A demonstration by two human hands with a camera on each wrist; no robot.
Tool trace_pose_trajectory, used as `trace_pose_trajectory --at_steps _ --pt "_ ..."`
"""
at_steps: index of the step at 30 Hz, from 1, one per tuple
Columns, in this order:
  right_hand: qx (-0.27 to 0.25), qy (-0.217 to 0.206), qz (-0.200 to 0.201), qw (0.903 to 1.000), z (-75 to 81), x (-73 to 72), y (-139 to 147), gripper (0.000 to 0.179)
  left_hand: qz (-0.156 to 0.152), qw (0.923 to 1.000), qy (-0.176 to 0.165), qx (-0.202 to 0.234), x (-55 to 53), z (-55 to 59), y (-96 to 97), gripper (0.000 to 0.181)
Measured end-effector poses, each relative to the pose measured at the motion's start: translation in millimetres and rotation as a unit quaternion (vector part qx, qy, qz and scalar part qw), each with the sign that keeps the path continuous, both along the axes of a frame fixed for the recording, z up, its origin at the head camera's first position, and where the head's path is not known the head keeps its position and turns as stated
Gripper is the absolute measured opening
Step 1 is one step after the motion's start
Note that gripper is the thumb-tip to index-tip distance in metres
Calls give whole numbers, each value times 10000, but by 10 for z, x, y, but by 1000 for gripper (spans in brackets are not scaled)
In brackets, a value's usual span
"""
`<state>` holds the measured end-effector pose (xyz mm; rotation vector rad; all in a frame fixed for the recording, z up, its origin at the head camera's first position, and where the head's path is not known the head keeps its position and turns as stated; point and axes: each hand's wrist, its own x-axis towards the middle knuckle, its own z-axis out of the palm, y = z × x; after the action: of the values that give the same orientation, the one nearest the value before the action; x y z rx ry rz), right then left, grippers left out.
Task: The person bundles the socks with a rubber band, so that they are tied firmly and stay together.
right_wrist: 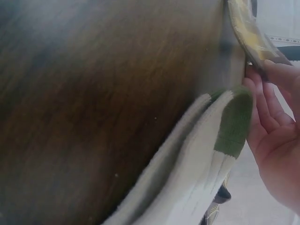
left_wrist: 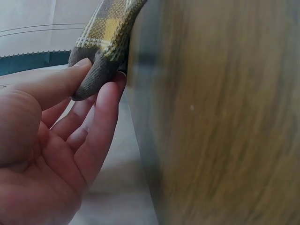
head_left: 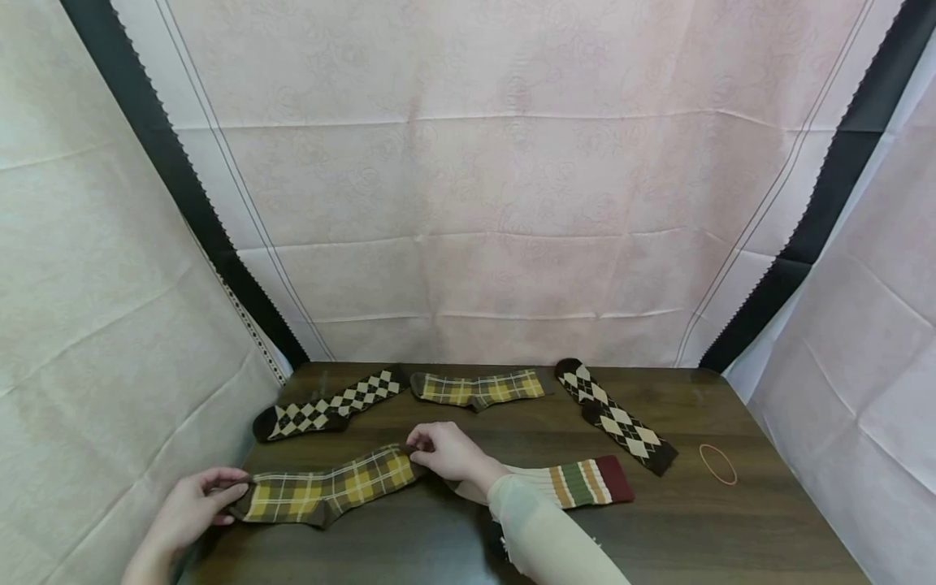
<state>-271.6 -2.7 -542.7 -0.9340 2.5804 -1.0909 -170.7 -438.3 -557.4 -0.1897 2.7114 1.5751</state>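
Observation:
A yellow and brown plaid sock [head_left: 292,497] stretches across the near left of the table. My left hand [head_left: 192,508] pinches its dark left end between thumb and fingers; the left wrist view shows the thumb on the grey-brown knit of the sock [left_wrist: 101,70]. At the opposite end, my right hand [head_left: 449,453] pinches the dark edge. Under my right forearm lies a cream sock [head_left: 541,481] with orange and green stripes and a maroon cuff, partly hidden. Its green tip and cream body [right_wrist: 197,164] appear beside my right hand in the right wrist view.
Along the back lie a black-and-cream argyle sock [head_left: 332,410], a second plaid sock [head_left: 478,390] and another argyle sock [head_left: 617,418]. A thin pinkish band loop [head_left: 718,465] is at the right. Pale cloth walls [head_left: 512,203] enclose the wooden table [head_left: 702,528].

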Motion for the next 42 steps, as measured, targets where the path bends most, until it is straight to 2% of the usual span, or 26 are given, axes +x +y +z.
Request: trace_pose_trajectory --at_steps 5,8,13,20,23,28,31,35,38,42 --pt "47 -49 -27 10000 -3 7 -21 13 -89 9998 -153 76 -29 -14 -12 37" --pt "22 -18 -31 10000 -12 10 -43 12 -101 9999 -80 42 -32 -28 -23 39" --pt "-104 1 -63 9999 -38 4 -56 11 116 9998 132 -74 -18 -40 -32 41" --pt "-507 -194 -261 9982 -36 26 -38 10 217 9991 -117 -336 -35 -35 -33 43" --pt "-844 -345 -320 9953 -22 46 -27 9 320 9985 -33 -452 -47 -17 -20 38" --pt "-1473 -797 -527 9845 6 75 9 10 491 9978 226 -394 -106 45 40 35" --pt "-1848 -1123 -668 9740 28 88 41 11 517 9978 266 -333 -144 99 87 38" --pt "-2237 -1481 -782 9602 58 92 100 12 573 9978 330 -7 -187 159 164 38" --pt "-2411 -1599 -801 9539 86 82 160 12 617 9968 403 320 -223 189 236 36" --pt "-2583 -1689 -831 9475 143 71 271 14 573 9959 482 505 -296 234 358 33"
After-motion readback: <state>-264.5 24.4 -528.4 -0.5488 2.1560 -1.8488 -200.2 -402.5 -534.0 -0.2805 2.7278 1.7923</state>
